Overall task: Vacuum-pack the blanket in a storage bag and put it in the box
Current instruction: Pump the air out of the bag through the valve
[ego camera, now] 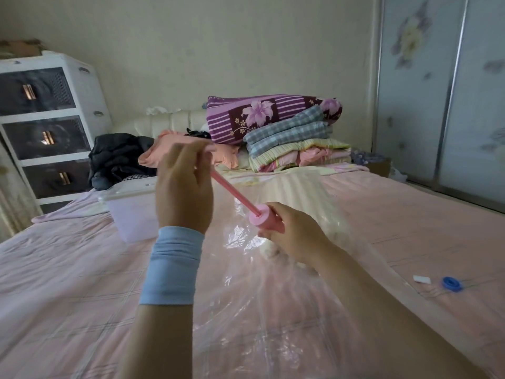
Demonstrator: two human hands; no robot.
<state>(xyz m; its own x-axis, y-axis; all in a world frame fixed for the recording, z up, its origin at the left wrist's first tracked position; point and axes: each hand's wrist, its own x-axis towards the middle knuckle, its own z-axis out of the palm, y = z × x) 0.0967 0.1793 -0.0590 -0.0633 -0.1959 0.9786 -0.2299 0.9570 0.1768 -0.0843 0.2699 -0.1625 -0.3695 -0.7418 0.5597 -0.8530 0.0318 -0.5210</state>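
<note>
While my right grip [295, 236] is clenched round the pink pump barrel [266, 218], pressing it down onto the storage bag [273, 310] so it seals on the valve (valve hidden under my hand), my left grip [183, 187] clasps the plunger handle with the rod [232, 194] pulled far out. My judgement: mid-stroke, sucking air. Blanket [303, 187] is inside the bag, flat on the bed [82, 269]. Box [131, 214] sits near, beyond the bag, ready. Blue cap [452, 283] and white clip [422, 279] lie aside to the right.

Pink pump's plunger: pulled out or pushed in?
Pulled out: bare rod spans from the left hand down to the barrel in the right hand.
</note>
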